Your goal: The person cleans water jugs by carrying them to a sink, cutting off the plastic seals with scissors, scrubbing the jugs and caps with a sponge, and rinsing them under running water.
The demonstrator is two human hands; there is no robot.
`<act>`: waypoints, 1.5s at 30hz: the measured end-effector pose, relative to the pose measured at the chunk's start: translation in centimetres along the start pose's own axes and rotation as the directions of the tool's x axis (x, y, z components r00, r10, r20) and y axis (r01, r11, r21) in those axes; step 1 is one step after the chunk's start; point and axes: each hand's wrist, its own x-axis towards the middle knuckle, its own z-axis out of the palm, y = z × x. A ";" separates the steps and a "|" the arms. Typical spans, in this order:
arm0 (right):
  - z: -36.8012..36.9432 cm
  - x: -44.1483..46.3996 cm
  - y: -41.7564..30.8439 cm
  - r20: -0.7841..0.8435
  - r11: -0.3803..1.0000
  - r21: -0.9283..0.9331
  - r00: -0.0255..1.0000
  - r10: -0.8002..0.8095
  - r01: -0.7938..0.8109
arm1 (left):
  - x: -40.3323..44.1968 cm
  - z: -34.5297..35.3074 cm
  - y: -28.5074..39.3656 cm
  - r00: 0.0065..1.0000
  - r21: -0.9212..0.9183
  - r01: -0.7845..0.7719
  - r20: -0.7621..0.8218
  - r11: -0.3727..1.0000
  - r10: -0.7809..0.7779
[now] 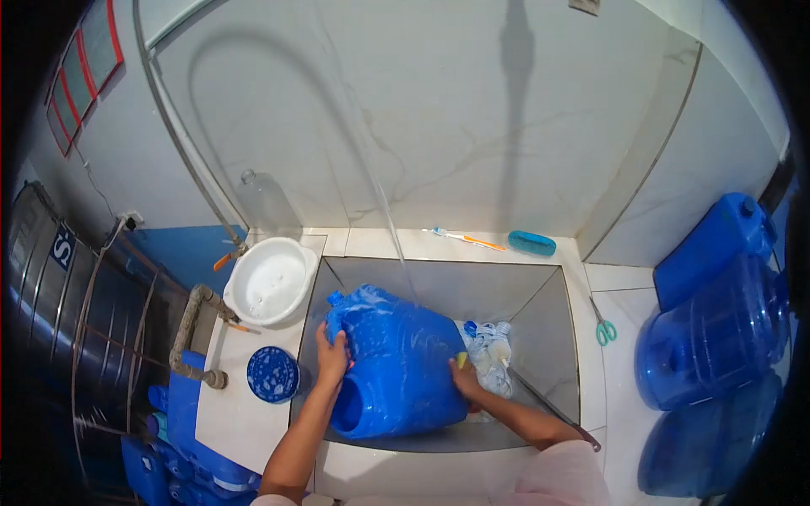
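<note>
A large blue plastic container (405, 363) with soapy streaks lies tilted in the grey sink basin (540, 320), its round opening facing the lower left. My left hand (332, 354) is closed on the container's left side, near its handle. At the right side, my right hand (462, 376) is closed on a yellow-green sponge (461, 360), mostly hidden by the fingers, against the container. Wet light-blue cloth (489, 346) lies in the basin beside my right hand. A thin stream of water (388, 211) comes down behind the container.
Left of the basin are a white bowl (272, 282) with suds, a blue round lid (272, 374) and a clear bottle (268, 202). A toothbrush (469, 239) and blue brush (531, 244) lie on the back ledge. Scissors (604, 329) and blue containers (700, 325) are at right.
</note>
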 end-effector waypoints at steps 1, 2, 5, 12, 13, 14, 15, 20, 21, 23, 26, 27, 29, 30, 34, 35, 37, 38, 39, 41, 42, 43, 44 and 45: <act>-3.0 -3.3 -5.1 0.264 0.990 0.118 0.963 0.046 -0.080 | -0.5 0.7 1.2 1.000 -0.020 -0.003 -0.022 1.000 0.002; -4.1 -6.5 -8.7 0.178 0.971 0.160 0.963 -0.203 0.176 | -0.6 1.6 2.0 1.000 -0.033 -0.002 -0.026 0.999 0.001; -8.9 -10.3 -15.3 0.140 0.847 0.138 0.837 -0.530 0.513 | -1.1 4.4 3.0 0.983 0.239 -0.103 -0.127 0.966 0.136; -11.9 -10.9 -17.6 0.192 0.804 0.082 0.782 -0.593 0.589 | -2.3 7.0 3.1 0.992 0.001 -0.121 -0.018 0.993 0.121; -12.3 -10.9 -17.9 0.176 0.786 0.038 0.770 -0.613 0.617 | -2.6 7.2 3.1 0.979 0.250 -0.193 -0.018 0.949 0.204; -13.0 -9.1 -17.6 0.250 0.725 -0.032 0.707 -0.661 0.689 | -3.0 7.4 3.1 0.960 0.480 -0.247 0.003 0.841 0.280; -14.7 -8.1 -18.3 0.343 0.839 0.135 0.769 -0.539 0.528 | -3.5 7.5 3.0 0.938 0.678 -0.281 0.044 0.679 0.345; -20.9 -1.3 -18.1 0.395 0.899 0.174 0.808 -0.437 0.401 | -4.7 3.1 9.4 0.501 0.459 -0.865 0.798 0.202 0.336; -21.6 -1.1 -18.5 0.392 0.938 0.199 0.854 -0.343 0.285 | -5.1 3.2 9.7 0.497 0.455 -0.868 0.799 0.200 0.339; -19.3 3.0 -13.7 0.251 0.926 0.262 0.908 -0.337 0.271 | -5.5 3.1 10.1 0.622 0.587 -0.781 0.761 0.214 0.183; -15.9 2.7 -11.3 -0.071 0.929 0.180 0.946 -0.315 0.323 | -3.9 3.0 6.9 0.722 0.582 -0.688 0.609 0.433 0.329; -14.1 1.5 -11.4 -0.238 0.941 0.025 0.916 -0.323 0.338 | -3.5 3.0 6.6 0.724 0.584 -0.686 0.604 0.434 0.332; -9.5 -2.8 -12.2 -0.469 0.828 0.111 0.764 -0.443 0.549 | -3.0 2.8 6.3 0.827 0.587 -0.543 0.497 0.601 0.261; -7.1 -6.2 -13.6 -0.489 0.791 -0.027 0.682 -0.543 0.611 | -2.3 3.0 5.8 0.830 0.591 -0.540 0.491 0.599 0.264; -3.8 -9.9 -16.4 -0.219 0.489 -0.215 0.447 -0.868 0.845 | -1.6 3.6 5.1 0.910 0.649 -0.415 0.306 0.638 0.280; -4.0 -8.6 -18.2 -0.017 0.414 -0.232 0.422 -0.907 0.880 | -2.3 3.6 4.9 0.916 0.680 -0.400 0.273 0.615 0.294; -3.8 -6.8 -19.7 0.183 0.353 -0.228 0.396 -0.900 0.907 | -3.7 4.3 5.1 0.907 0.673 -0.421 0.300 0.608 0.296; -3.8 -5.5 -20.4 0.400 0.373 -0.295 0.468 -0.788 0.880 | -3.9 4.6 5.7 0.892 0.659 -0.452 0.317 0.601 0.323; -3.7 -4.8 -20.9 0.583 0.373 -0.363 0.520 -0.624 0.854 | -3.4 4.6 5.3 0.889 0.659 -0.458 0.320 0.597 0.328; -6.3 -8.3 -19.9 0.391 0.347 -0.286 0.439 -0.809 0.893 | -1.5 4.3 4.0 0.864 0.695 -0.491 0.310 0.526 0.396; -7.5 -10.0 -18.7 0.165 0.301 -0.211 0.338 -0.927 0.930 | -0.5 3.7 3.5 0.861 0.694 -0.495 0.313 0.523 0.400; -8.2 -10.7 -16.7 0.096 0.358 -0.246 0.390 -0.916 0.901 | 0.3 3.0 2.9 0.879 0.599 -0.471 0.379 0.647 0.289; -9.2 -11.3 -14.8 0.031 0.412 -0.279 0.436 -0.899 0.868 | 0.4 3.0 2.5 0.873 0.495 -0.415 0.453 0.763 0.182; -9.9 -11.6 -13.1 0.039 0.413 -0.281 0.440 -0.897 0.866 | -1.1 2.9 3.2 0.874 0.491 -0.410 0.453 0.769 0.177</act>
